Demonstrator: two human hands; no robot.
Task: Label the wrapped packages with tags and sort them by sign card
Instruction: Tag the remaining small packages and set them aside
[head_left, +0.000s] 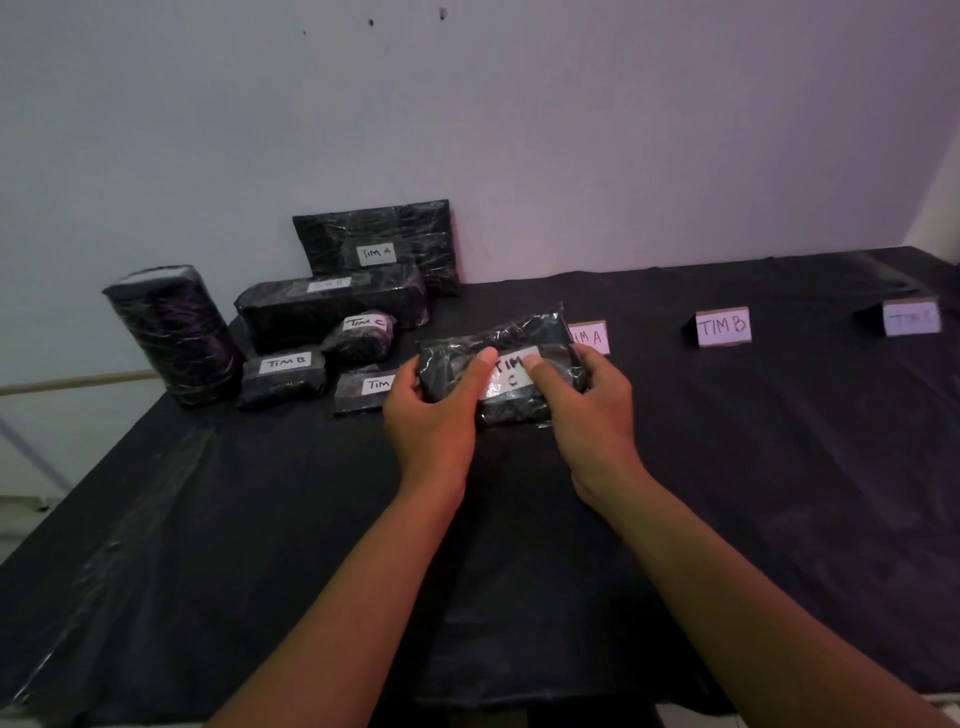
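Light: dim, purplish on the wall (623, 130)
Glare: faint sheen left of the wall
Blur: far-right sign card (912, 317) unreadable

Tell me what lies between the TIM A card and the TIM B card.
Nothing: in the head view only bare black cloth runs between the TIM A card and the TIM B card.
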